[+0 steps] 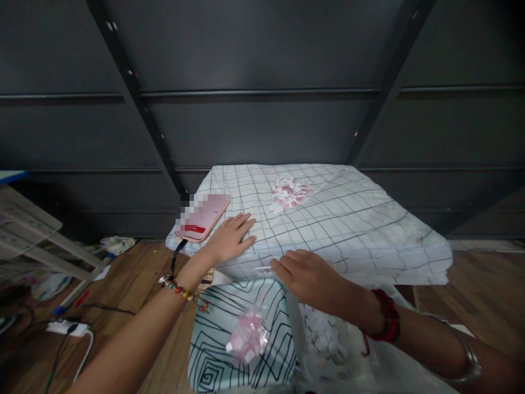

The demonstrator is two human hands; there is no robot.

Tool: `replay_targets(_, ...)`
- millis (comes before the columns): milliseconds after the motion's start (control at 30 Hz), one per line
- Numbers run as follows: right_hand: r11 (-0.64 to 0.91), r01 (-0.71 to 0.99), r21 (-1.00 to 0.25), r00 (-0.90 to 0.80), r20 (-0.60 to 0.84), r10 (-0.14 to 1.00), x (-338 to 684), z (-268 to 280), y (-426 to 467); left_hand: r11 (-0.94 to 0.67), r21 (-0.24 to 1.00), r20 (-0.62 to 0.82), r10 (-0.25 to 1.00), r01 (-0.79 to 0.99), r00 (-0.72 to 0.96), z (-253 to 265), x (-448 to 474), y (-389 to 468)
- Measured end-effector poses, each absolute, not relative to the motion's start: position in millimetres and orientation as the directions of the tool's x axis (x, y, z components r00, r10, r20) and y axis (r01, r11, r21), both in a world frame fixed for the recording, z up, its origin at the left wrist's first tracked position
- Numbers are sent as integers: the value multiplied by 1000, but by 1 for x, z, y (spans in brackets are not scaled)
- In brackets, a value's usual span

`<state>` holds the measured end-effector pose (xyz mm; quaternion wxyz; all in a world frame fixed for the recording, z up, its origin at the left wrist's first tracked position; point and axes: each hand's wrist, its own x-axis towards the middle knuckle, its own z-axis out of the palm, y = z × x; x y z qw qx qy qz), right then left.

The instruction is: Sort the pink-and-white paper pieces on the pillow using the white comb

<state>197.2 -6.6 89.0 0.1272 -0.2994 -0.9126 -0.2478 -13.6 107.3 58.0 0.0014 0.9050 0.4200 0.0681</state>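
My left hand lies flat on the white checked cloth, fingers stretched out and holding nothing. Right beside it is a phone in a pink case, with a black cable plugged into its near end. At the cloth's front edge, my right hand is closed with its fingers curled. A small white piece, perhaps paper or a tag, shows at its fingertips. Farther back on the cloth lies a pile of small white and pink pieces.
Close to me stands a pale green patterned stool seat bearing a clear bag of pink and white pieces. Beside it, a translucent bag contains many white pieces. A power strip lies on the wooden floor. Dark panels rise behind the table.
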Motion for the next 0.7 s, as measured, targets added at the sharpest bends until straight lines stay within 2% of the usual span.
replay_targets(233, 753, 579, 311, -801, 391, 454, 198, 96, -13, -654, 85, 133, 755, 752, 642, 58, -14, 107)
replay_targets(533, 694, 653, 303, -743, 431, 512, 212, 102, -6, -655, 90, 155, 753, 750, 639, 58, -14, 106)
replay_targets(700, 694, 659, 291, -727, 483, 488, 220, 104, -6, -658, 86, 160, 751, 749, 641, 57, -14, 107)
